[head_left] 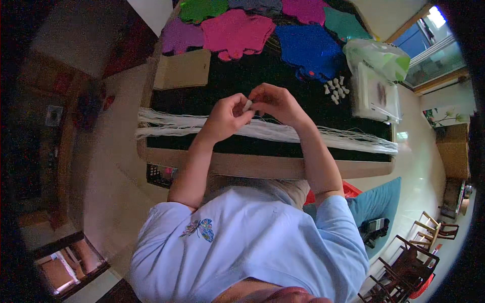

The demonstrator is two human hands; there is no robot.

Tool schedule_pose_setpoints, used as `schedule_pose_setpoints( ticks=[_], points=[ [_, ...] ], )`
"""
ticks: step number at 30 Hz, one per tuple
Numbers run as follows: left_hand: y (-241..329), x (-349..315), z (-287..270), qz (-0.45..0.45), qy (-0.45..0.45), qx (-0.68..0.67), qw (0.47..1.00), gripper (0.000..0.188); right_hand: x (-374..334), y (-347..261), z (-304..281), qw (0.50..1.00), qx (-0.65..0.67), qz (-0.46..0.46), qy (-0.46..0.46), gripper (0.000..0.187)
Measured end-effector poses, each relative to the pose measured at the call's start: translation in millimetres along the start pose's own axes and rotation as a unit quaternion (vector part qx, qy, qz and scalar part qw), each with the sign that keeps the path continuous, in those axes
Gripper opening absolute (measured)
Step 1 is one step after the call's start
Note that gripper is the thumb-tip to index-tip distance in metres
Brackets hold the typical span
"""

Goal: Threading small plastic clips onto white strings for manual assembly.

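Both my hands meet over the middle of the dark tabletop, around one small white piece (247, 105). My left hand (226, 117) pinches it between thumb and fingers. From the other side, the fingertips of my right hand (277, 103) close at its upper end; what they grip there is too small to make out. Beneath my hands, a long bundle of white strands (323, 135) stretches across the table from left to right. A group of similar small white pieces (336, 91) lies to the right of my right hand.
Stacks of coloured cut shapes, among them pink (237, 33) and blue (308, 48), lie along the far side. A tan flat piece (182, 69) rests at left. A clear plastic bag (376, 55) and a white packet (376, 96) sit at right. The table's padded front edge (252, 165) is before me.
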State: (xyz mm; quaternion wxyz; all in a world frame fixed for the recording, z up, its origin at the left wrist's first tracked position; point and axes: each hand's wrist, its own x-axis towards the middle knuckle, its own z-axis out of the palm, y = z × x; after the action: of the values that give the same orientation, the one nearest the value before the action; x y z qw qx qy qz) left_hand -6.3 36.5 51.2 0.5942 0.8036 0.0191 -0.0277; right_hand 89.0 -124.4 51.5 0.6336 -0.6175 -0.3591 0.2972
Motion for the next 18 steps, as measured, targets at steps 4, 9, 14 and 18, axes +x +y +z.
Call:
schedule_pose_setpoints(
  ticks=[4, 9, 14, 18],
  points=[
    [-2.0, -0.1, -0.3, -0.004, -0.021, -0.047, 0.999, 0.005, -1.7, -7.5, 1.6, 1.0, -0.008, 0.023, 0.001, 0.013],
    [2.5, -0.9, 8.7, -0.032, 0.005, -0.082, 0.996, 0.007, -0.1, 3.3, -4.8, 1.0, -0.019, 0.001, -0.012, 0.013],
    [5.4, 1.3, 1.3, -0.004, 0.063, -0.167, 0.984, 0.021, 0.9, 5.4, -0.9, 0.997, -0.046, 0.046, -0.036, 0.014],
    [6.7, 0.8, -3.2, 0.02, 0.04, -0.154, 0.987, 0.026, 0.6, -3.3, 4.7, 0.999, -0.001, 0.034, -0.008, 0.014]
  ],
)
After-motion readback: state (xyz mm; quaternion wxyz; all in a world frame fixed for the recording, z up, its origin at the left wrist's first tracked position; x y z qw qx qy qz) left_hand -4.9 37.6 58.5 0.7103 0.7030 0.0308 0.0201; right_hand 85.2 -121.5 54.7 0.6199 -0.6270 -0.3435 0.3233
